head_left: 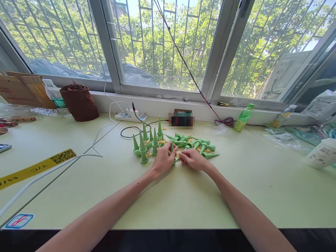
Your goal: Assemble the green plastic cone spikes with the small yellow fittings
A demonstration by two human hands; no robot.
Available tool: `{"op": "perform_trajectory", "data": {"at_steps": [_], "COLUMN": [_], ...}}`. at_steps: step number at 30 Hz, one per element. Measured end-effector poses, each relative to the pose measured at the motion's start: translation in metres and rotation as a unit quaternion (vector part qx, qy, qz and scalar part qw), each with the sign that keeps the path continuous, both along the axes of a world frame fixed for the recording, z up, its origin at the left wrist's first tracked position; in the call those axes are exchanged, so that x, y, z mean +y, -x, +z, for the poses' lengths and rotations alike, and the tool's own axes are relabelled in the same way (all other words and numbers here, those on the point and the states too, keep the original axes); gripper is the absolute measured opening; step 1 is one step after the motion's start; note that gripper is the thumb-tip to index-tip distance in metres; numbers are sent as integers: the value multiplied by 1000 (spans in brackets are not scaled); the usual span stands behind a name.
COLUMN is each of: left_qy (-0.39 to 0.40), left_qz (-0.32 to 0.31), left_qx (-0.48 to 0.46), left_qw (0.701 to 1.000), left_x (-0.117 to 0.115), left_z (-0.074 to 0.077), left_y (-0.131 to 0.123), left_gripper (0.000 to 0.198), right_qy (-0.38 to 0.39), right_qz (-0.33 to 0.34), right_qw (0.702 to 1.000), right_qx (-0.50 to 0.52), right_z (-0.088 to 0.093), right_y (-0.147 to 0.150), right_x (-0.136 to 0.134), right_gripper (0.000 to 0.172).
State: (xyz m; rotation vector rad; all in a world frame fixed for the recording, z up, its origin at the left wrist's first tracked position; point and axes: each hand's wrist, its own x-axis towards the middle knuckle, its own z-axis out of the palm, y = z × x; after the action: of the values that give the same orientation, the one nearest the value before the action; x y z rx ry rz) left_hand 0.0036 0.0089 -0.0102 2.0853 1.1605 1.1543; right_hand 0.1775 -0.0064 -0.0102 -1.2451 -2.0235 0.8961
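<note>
My left hand (pixel 163 161) is closed around a green plant-watering spike (pixel 172 146), its tapered tip pointing up between the fingers. Close beside it, my right hand (pixel 194 159) pinches a small yellow plastic valve (pixel 177 154) at the spike's side. Whether the valve is seated in the spike cannot be made out, since fingers cover the joint. To the left, several green spikes (pixel 143 148) stand upright on their wide ends, some with yellow valves sticking out. Behind and right of my right hand lies a loose heap of green spikes (pixel 204 147) mixed with yellow valves (pixel 207 151).
A power strip (pixel 119 116) with cables and a dark box (pixel 181 119) sit along the window wall. A brown pouch (pixel 78 101) is at the left back. A green bottle (pixel 243 118) and a white cup (pixel 322 154) stand to the right. A white cable (pixel 97 140) crosses the left side.
</note>
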Motion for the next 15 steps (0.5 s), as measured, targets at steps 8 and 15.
{"op": "perform_trajectory", "data": {"at_steps": [8, 15], "left_qy": [8, 2], "left_qz": [5, 10], "left_qx": [9, 13], "left_qw": [1000, 1000], "left_x": [-2, -1], "left_z": [2, 1], "left_y": [0, 2], "left_gripper": [21, 20], "right_qy": [-21, -29], "right_qz": [-12, -19], "right_qw": [999, 998], "right_qx": [23, 49], "right_z": [-4, -2], "right_y": [2, 4], "right_x": [0, -2], "right_gripper": [36, 28]}}
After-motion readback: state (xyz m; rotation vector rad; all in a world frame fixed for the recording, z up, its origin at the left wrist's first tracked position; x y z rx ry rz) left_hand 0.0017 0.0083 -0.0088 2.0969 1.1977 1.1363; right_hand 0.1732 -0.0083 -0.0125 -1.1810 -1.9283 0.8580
